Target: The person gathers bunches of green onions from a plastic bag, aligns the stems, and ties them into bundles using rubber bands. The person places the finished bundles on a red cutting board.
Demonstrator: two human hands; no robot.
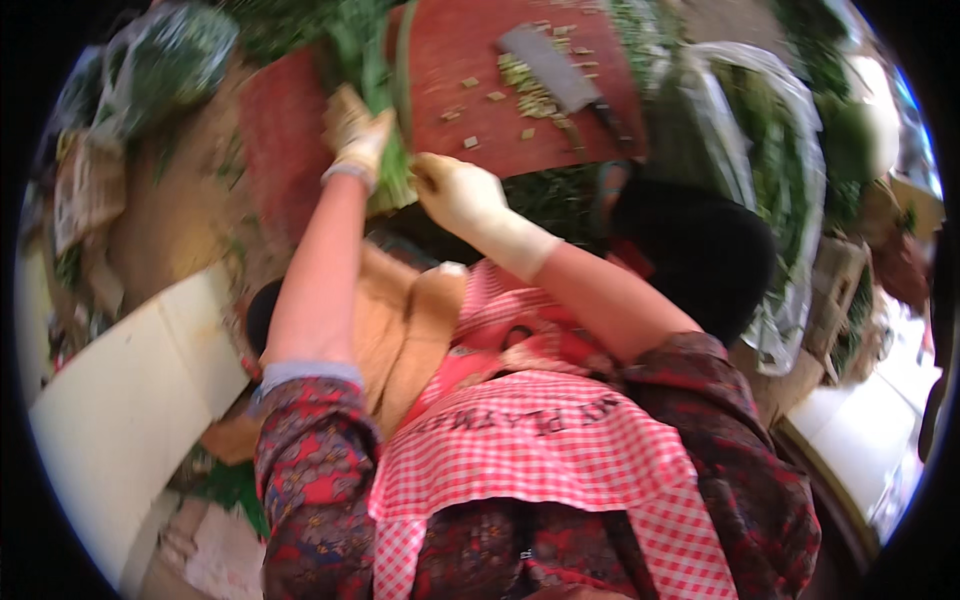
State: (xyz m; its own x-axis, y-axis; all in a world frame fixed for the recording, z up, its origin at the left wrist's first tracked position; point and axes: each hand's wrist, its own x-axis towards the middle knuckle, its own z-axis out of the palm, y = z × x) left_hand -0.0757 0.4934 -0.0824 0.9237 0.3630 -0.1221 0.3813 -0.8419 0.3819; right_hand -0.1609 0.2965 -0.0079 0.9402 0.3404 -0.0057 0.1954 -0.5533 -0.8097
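My left hand point(358, 135), in a pale glove, is closed around a bundle of long green stalks point(394, 176) left of the red cutting board point(457, 67). Beside the cut ends of the bundle is my right hand point(459, 191), also gloved, its fingers curled; whether it pinches anything cannot be told. A cleaver point(551, 67) with a dark handle lies flat on the board, over and beside small chopped pale green pieces point(532, 97). Another red board or surface point(281, 142) is partly hidden behind the left hand and forearm.
Plastic bags of greens stand at the upper left point(169, 67) and right point(780, 165). A white panel point(142, 382) lies at lower left, a wooden crate point(840, 292) at right. More chopped greens point(634, 45) lie past the board's right edge.
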